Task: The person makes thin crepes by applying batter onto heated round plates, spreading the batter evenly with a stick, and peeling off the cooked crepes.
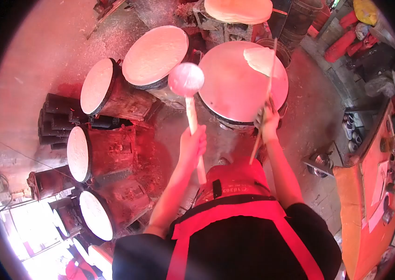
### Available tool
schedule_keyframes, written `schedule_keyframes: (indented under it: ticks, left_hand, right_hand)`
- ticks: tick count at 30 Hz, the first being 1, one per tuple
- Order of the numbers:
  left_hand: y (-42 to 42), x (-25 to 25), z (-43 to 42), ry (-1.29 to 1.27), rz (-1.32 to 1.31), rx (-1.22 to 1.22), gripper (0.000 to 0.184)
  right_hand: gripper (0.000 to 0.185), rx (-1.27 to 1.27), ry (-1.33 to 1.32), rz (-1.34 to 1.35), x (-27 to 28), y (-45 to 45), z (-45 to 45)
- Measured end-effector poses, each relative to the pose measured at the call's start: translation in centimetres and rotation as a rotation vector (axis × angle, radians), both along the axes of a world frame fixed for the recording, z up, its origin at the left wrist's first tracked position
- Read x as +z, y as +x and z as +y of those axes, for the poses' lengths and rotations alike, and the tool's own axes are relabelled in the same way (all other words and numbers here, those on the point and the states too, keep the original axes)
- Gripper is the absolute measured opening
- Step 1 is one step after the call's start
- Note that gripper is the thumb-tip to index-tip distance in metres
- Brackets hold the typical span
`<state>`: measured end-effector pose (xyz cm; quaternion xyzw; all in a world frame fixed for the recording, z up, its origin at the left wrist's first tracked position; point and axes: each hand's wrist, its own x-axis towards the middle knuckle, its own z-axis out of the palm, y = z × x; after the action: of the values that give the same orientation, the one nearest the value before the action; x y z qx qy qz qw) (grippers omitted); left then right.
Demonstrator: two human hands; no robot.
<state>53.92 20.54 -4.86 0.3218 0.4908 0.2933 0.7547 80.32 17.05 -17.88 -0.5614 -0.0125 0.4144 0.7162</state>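
Observation:
My left hand [193,143] is wrapped round the pale handle of a ladle [187,80], whose round bowl is raised in front of me. In my right hand [267,120] is a long thin wooden stick [270,77], held slanting over the right side of a large round griddle [225,86]. A pale, irregular patch of batter [259,60] lies on the griddle's far right part, near the stick. Whether the stick touches the griddle I cannot tell.
Several more round griddles stand on drum stoves at the left, among them one pale-topped griddle [155,55]. Dark cylinders [60,119] are stacked beyond them. At the right are an orange-covered table [351,205], shoes [349,128] and red bundles [339,46].

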Motion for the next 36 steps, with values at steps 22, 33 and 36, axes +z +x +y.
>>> schedule_keyframes:
  ticks: [22,33,36]
  left_hand:
    - [-8.1,-9.0,-11.1,-0.166,0.090,0.369,0.026]
    - [0.3,-7.6,-18.3,-0.232,0.207,0.486,0.030]
    - [3.1,-7.7,-19.5,-0.228,0.190,0.557,0.030]
  right_hand:
    - [0.041,0.584,-0.182,0.004,6.3,3.0,0.2]
    - [0.044,0.773,-0.203,-0.144,2.6,13.6,1.8]
    - [0.042,0.924,-0.182,-0.077,4.6,13.1,2.6]
